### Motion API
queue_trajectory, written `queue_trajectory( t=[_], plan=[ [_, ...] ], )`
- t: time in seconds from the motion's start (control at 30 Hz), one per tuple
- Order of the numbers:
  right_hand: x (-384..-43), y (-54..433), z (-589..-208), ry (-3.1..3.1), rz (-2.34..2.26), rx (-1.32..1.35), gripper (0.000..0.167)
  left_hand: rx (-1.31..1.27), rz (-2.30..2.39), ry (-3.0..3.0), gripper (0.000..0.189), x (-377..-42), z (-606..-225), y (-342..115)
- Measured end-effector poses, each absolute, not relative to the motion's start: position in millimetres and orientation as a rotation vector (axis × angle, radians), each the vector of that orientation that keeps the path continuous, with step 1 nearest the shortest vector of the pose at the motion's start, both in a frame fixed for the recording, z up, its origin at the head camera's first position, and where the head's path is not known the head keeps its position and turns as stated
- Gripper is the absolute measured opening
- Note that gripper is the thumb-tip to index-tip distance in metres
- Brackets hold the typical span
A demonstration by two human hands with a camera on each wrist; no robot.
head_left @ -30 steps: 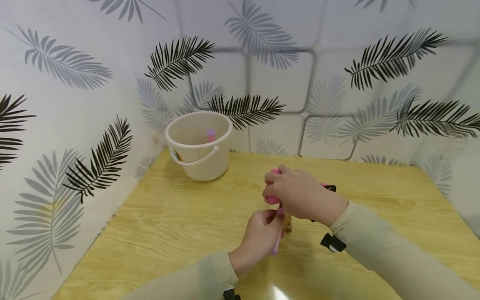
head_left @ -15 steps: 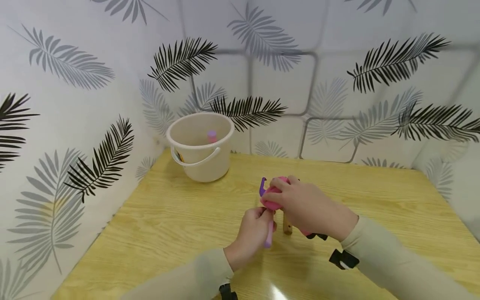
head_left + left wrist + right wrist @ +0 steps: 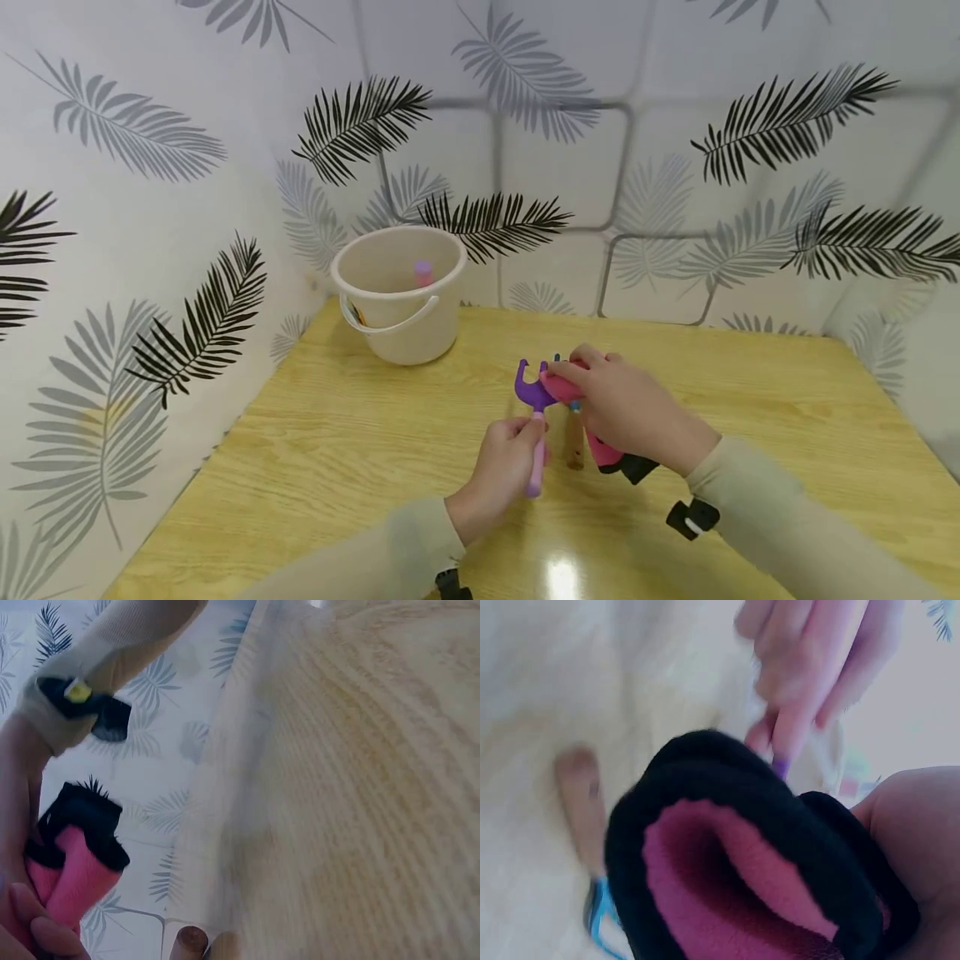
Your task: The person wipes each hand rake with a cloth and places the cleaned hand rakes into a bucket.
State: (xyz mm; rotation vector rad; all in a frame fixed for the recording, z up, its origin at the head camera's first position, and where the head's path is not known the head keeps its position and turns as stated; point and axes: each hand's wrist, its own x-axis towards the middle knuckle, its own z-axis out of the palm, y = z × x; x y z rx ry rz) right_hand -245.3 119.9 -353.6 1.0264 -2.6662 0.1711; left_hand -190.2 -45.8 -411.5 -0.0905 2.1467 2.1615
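Observation:
In the head view my left hand (image 3: 497,471) grips the lilac handle (image 3: 534,481) of a small hand fork, its purple pronged head (image 3: 531,393) pointing away from me. Just right of it, my right hand (image 3: 633,408) holds a pink cloth (image 3: 558,383) with a black cuff, glove-like, bunched against the prongs' right side. The right wrist view looks into the cuff's opening (image 3: 705,877), pink inside with a thick black edge. Part of the cloth and the fork's right prongs are hidden by my fingers.
A wooden-handled tool (image 3: 574,442) with blue metal lies on the table, partly under the right hand. Back left stands a cream bucket (image 3: 408,333) by the patterned wall, with a pink and lilac item (image 3: 423,273) inside.
My right hand has shifted right and slightly towards me with the pink cloth, uncovering the purple fork head that it had hidden. The left hand with the fork has moved slightly left.

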Motion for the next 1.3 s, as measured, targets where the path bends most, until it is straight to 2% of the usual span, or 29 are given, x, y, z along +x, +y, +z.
queue_trajectory(
  t=[0.13, 0.23, 0.6, 0.9, 1.17, 1.3],
  plan=[
    [-229, 114, -356, -2.626, 0.224, 1.074, 0.053, -0.07, 2.169, 2.202, 0.034, -192, -409, -47],
    [-226, 111, -357, -2.619, 0.244, 1.013, 0.054, -0.066, 2.176, 2.205, 0.033, -190, -407, -48],
    [-255, 122, -361, -2.727, 0.278, 0.719, 0.054, -0.087, 2.195, 2.098, 0.037, -181, -405, -48],
    [-229, 108, -359, -2.575, 0.277, 0.853, 0.046, -0.044, 2.238, 2.192, 0.031, -191, -406, -51],
    [-253, 118, -348, -2.616, 0.116, 0.732, 0.039, 0.046, 2.166, 2.208, 0.034, -179, -404, -47],
    [-249, 113, -342, -2.662, -0.007, 0.782, 0.035, 0.046, 2.153, 2.223, 0.033, -179, -405, -46]
  ],
)
